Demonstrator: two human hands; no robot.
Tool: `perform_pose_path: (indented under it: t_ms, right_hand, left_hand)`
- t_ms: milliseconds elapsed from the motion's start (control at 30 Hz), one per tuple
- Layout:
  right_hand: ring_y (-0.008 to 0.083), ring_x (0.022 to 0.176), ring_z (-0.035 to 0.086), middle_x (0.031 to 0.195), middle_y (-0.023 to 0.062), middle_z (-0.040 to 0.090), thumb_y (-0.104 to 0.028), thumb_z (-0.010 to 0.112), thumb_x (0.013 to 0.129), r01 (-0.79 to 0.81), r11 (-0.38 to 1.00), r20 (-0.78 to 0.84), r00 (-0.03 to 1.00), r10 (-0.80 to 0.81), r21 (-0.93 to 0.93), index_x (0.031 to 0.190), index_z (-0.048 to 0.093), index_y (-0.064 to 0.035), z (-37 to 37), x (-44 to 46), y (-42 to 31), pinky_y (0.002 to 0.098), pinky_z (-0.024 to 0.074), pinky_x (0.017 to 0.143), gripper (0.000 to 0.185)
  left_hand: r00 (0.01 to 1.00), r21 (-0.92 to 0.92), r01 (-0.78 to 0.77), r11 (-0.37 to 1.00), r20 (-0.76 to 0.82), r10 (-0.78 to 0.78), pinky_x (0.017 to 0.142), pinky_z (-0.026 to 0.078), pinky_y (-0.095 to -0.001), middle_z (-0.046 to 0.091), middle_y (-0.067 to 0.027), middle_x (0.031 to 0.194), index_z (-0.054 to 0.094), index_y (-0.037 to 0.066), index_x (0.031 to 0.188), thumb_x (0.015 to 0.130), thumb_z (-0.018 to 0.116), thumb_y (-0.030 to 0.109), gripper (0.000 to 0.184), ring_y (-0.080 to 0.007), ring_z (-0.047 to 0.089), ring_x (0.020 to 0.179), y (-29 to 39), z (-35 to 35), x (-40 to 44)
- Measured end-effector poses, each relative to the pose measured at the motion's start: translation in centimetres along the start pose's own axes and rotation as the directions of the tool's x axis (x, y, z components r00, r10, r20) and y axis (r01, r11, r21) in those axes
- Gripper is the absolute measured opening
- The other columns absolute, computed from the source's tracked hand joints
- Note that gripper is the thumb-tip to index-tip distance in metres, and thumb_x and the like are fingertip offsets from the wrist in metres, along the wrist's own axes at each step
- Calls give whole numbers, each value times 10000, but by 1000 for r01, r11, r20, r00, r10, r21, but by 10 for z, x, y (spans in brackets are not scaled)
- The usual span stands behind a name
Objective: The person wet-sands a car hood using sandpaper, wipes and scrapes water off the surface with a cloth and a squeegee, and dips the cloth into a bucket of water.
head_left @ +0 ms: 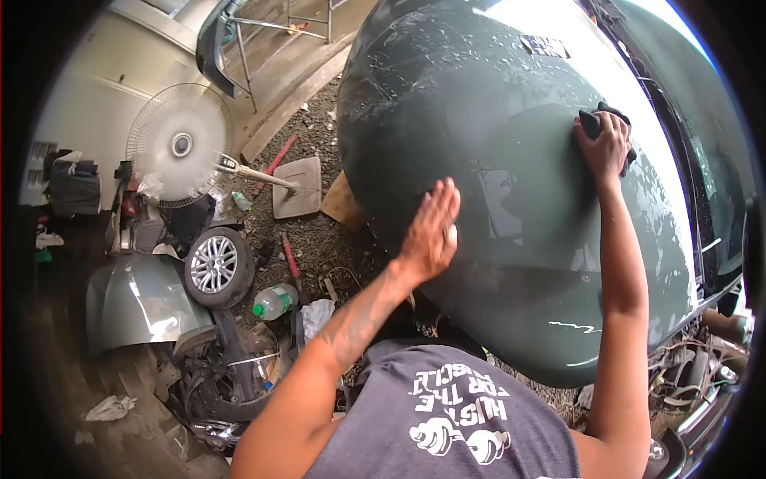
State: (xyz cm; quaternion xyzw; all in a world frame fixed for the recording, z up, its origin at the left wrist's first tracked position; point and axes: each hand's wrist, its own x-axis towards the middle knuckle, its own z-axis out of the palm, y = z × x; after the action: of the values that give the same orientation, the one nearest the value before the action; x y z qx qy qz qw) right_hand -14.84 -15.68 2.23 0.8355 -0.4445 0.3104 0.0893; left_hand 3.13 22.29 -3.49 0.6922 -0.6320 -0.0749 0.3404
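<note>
A dark green car hood fills the middle and right of the view, with wet streaks and patches on its surface. My right hand grips a bunched black cloth against the hood near the windshield side. Fingers stretched out and held close together, my left hand is at the hood's left edge; whether the palm presses on the metal is hard to see. A small dark-and-white sticker or patch shows farther up the hood.
To the left stand a pedestal fan on a square base, a wheel, a grey body panel and a plastic bottle on gravel. Exposed wiring lies at the lower right.
</note>
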Motion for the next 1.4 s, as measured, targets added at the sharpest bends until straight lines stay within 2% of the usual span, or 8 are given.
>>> perform_pose_path:
  t_ms: [133,333,533,667,833,1033,1233,1400]
  right_hand:
    - [313,1272,544,1253,89,670,-523,737,843,34,999,-7,999,-34,-42,1115,708,-108,-6,0,-8,545,448,1002,497]
    - [311,1270,551,1261,82,671,-545,737,839,5,996,-5,1000,-5,-93,1140,711,-115,-4,0,-6,538,447,1005,525]
    - [285,1292,537,1275,62,666,-556,715,857,-66,990,-7,998,66,-122,1158,707,-130,2,-7,-4,529,444,1022,522]
    - [265,1306,524,1290,30,652,-573,715,850,-44,990,5,999,46,-137,1157,700,-169,3,4,-2,542,440,1023,508]
    - [277,1314,520,1318,38,632,-603,689,853,-71,992,35,997,75,-106,1167,691,-166,3,1,-4,558,427,1028,538]
    - [275,1319,520,1319,47,637,-635,670,858,-18,993,-6,1000,18,-116,1208,688,-159,12,0,5,565,436,1019,591]
    - [273,1312,527,1310,24,646,-613,692,858,-53,989,30,998,58,-135,1182,689,-164,5,-6,-6,538,449,1005,554]
    - [278,1343,499,1336,47,628,-616,676,855,-67,992,72,995,75,-104,1196,680,-155,-2,2,-11,589,420,1031,574]
  left_hand:
    - [965,187,99,977,-257,-49,1229,242,-544,297,-347,1578,326,-132,1501,1055,348,194,554,-503,302,1463,-104,-30,116]
    - [990,24,-112,993,90,109,1239,213,-545,236,-325,1619,264,-89,1553,976,376,193,652,-481,272,1494,-12,-21,10]
    - [983,291,-1,957,-177,55,1253,197,-507,234,-302,1631,261,-101,1548,1035,373,228,619,-438,241,1519,-101,-29,132]
    - [977,58,-102,993,192,90,1263,158,-496,198,-290,1651,221,-66,1581,988,331,215,665,-432,204,1537,-20,-11,-8]
    - [996,139,-43,989,-72,53,1261,150,-514,216,-302,1637,244,-76,1569,1043,310,216,605,-451,218,1525,-92,-31,121]
    - [991,12,-84,996,110,82,1258,131,-510,221,-269,1653,248,-39,1587,974,344,257,687,-438,207,1536,-19,-20,10]
    - [978,260,97,961,-205,-43,1249,193,-539,246,-331,1611,258,-107,1547,1059,289,221,589,-474,233,1510,-86,-17,115]
    - [967,146,-205,968,180,178,1251,194,-506,272,-320,1608,320,-109,1522,1004,314,210,608,-444,247,1516,-1,-12,16]
